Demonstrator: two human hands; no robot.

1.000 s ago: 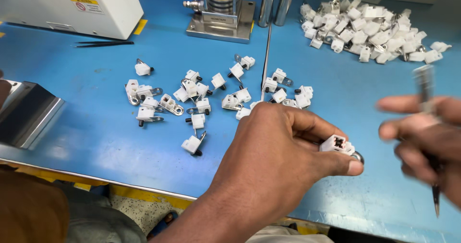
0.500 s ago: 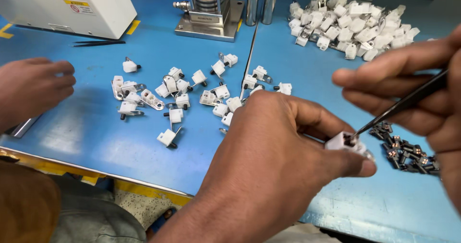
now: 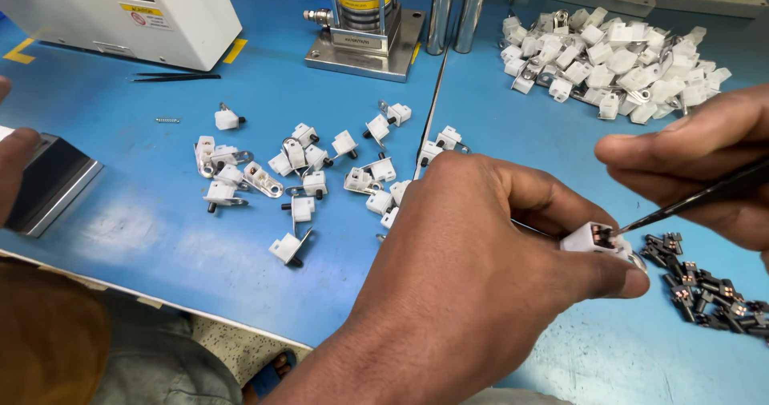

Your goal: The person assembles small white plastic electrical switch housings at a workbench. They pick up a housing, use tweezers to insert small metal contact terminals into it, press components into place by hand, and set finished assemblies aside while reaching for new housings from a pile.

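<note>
The left hand point(image 3: 481, 269) pinches a small white housing point(image 3: 594, 238) near the table's point(image 3: 120, 237) front edge. The right hand point(image 3: 697, 161) grips dark tweezers point(image 3: 689, 201); half a second earlier their tip stood just off the housing, and it now touches the copper insert, so seating appears underway. Black clips point(image 3: 705, 285) lie beside.

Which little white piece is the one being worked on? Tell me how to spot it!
Find the blue table, then the big hand in the middle, the left hand. At its fingertips sits one white piece, pinched between thumb and finger. Unlike the loose white pieces scattered behind, it is lifted off the table, and the tweezers in the right hand touch its coppery top.
</note>
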